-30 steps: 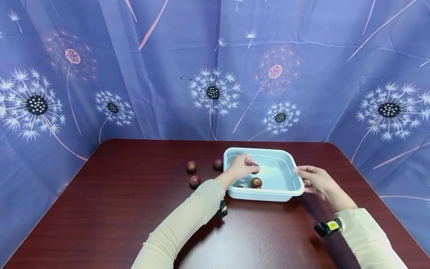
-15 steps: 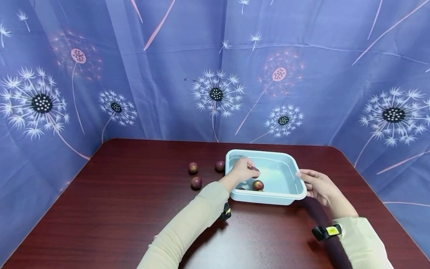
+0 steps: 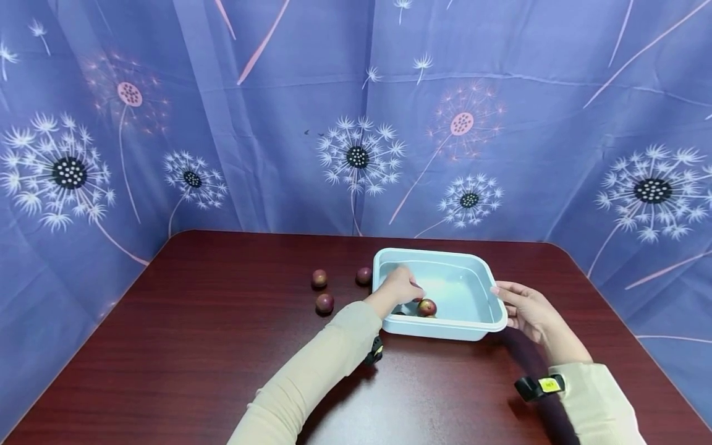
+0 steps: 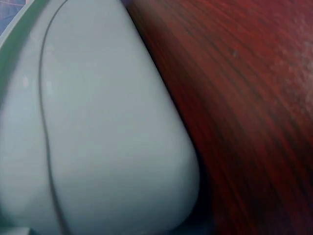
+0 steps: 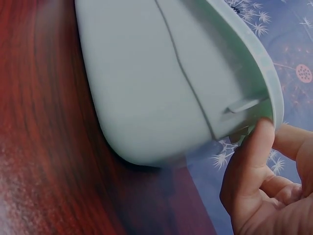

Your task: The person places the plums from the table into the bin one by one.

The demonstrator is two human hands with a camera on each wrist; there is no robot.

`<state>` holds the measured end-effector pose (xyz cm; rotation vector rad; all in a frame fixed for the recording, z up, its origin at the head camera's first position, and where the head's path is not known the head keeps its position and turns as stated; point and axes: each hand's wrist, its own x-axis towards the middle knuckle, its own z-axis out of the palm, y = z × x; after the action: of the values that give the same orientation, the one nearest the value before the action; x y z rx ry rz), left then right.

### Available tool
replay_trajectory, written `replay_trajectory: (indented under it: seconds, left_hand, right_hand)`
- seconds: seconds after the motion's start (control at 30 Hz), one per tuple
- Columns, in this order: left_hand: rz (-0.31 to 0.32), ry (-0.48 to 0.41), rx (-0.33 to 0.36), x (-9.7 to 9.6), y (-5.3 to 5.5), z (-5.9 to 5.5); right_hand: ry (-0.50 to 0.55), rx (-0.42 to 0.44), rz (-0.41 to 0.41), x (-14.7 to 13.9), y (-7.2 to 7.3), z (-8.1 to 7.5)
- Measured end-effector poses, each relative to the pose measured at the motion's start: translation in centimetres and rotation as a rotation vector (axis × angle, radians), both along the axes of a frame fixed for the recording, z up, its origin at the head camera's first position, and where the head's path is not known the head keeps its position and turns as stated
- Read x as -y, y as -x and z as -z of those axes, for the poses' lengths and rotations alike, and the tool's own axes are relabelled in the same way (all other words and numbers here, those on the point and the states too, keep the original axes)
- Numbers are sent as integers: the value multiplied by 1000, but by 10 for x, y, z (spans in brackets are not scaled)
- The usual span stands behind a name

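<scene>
Two bare hands at a pale blue tub: the left pinches a fruit inside, the right holds the rim.
The left hand (image 3: 402, 285), slightly blurred, dips into the tub (image 3: 458, 290), fingers curled on a dark fruit (image 3: 418, 300) that they mostly hide. Just beside it sits a mottled fruit (image 3: 427, 307). The right hand (image 3: 525, 309) grips the tub's right end, its thumb (image 5: 261, 139) against the rim. Left of the tub, on the dark red table (image 3: 194, 346), lie three more fruits: one (image 3: 364, 275) near its wall, two (image 3: 319, 279) (image 3: 325, 303) farther off. A patterned blue cloth (image 3: 267, 142) hangs behind. A loose pinch could let the smooth fruit slip and roll into its neighbour; a tug on the rim could shift the tub.
</scene>
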<state>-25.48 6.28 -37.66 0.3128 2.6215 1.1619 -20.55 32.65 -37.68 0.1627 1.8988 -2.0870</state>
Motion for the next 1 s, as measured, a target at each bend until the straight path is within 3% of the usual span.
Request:
replay_trajectory:
  seconds: [0.23,0.6,0.77,1.0]
  left_hand:
    - [25,43,-7,-2,0,2]
    - [9,-5,29,-5,-6,1]
    - [-10,12,-7,-7,-5,3]
    - [-45,-50,-46,-4,3,6]
  right_hand:
    - [26,-8,10,-1,-3,3]
    - [46,-29,19,-4,-7,10]
    - [35,-37,32,-4,-8,9]
    - [-26,-52,35,1,-3,2]
